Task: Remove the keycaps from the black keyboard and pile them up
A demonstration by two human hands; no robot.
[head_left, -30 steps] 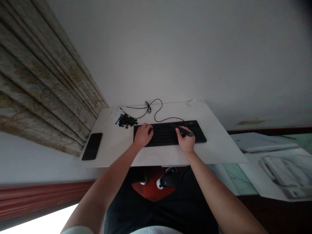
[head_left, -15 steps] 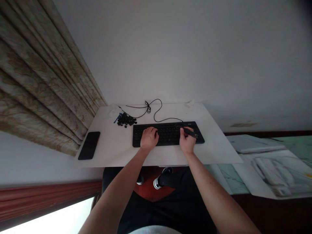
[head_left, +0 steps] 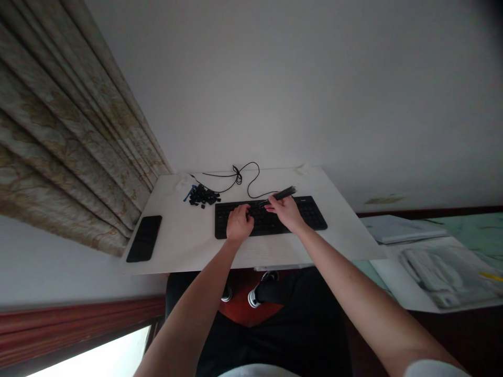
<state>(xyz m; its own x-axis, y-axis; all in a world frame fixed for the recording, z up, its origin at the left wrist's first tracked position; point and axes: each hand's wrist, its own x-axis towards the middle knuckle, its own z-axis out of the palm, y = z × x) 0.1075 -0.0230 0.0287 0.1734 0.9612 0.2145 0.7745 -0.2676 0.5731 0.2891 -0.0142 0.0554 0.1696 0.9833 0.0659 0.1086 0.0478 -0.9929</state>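
A black keyboard point(head_left: 271, 228) lies across the white table. My left hand point(head_left: 239, 224) rests palm down on its left part, fingers lightly bent over the keys and the thumb apart from them. In my right hand point(head_left: 286, 213) is a black keycap puller point(head_left: 283, 193), gripped between thumb and fingers. Its thin wire end points left over the upper keys near the keyboard's middle, while its thicker end tilts up to the right. Small black keycaps point(head_left: 203, 196) sit in a pile beyond the keyboard's left end. Whether the wires touch a key is too small to tell.
A blue stick-like thing point(head_left: 187, 195) lies beside the pile. The keyboard's tied black cable point(head_left: 238, 176) curls along the back near the wall. A phone point(head_left: 144, 238) is at the left edge, beside the curtain point(head_left: 78, 136). Plastic-wrapped items point(head_left: 436, 272) lie beyond the table's right side.
My right hand has moved left, from the keyboard's right part towards its middle, turning the keycap puller so its wire end points left. My left hand has stayed nearly in place.
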